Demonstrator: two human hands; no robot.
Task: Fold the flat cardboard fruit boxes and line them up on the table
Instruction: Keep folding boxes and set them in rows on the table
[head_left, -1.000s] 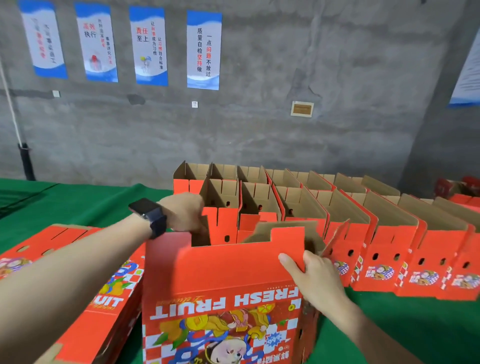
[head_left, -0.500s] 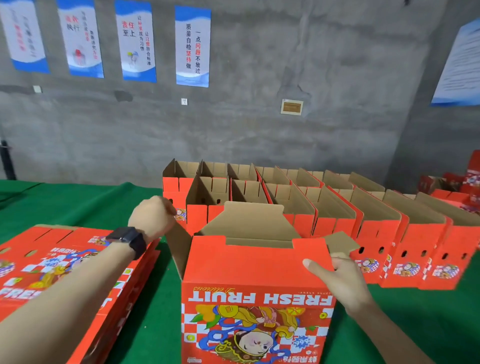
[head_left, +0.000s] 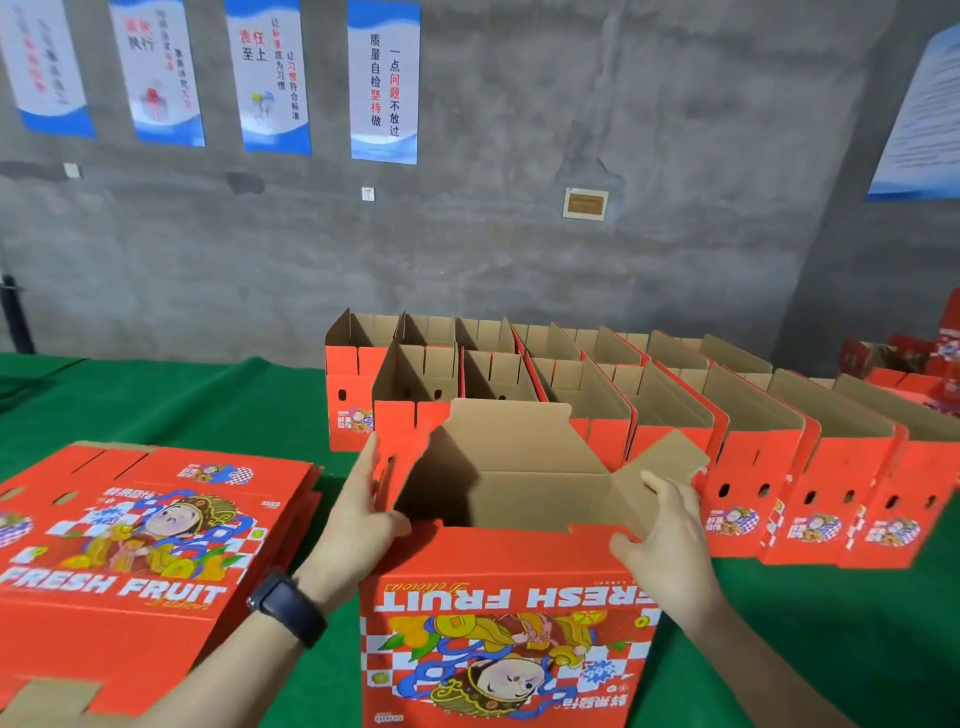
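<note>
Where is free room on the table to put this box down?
Bare green cloth lies right of the open box, before the folded boxes; another patch lies left of them, behind the flat stack. Directly behind the box it is crowded.

One opened box stands nearest me, with two hands on it, a left hand and a right hand. Left of that box lies one stack of flat boxes; I can't count its sheets. Behind the box stand two rows of folded boxes, roughly seven apiece. On the wall beyond it hang five posters and one plaque.
</note>
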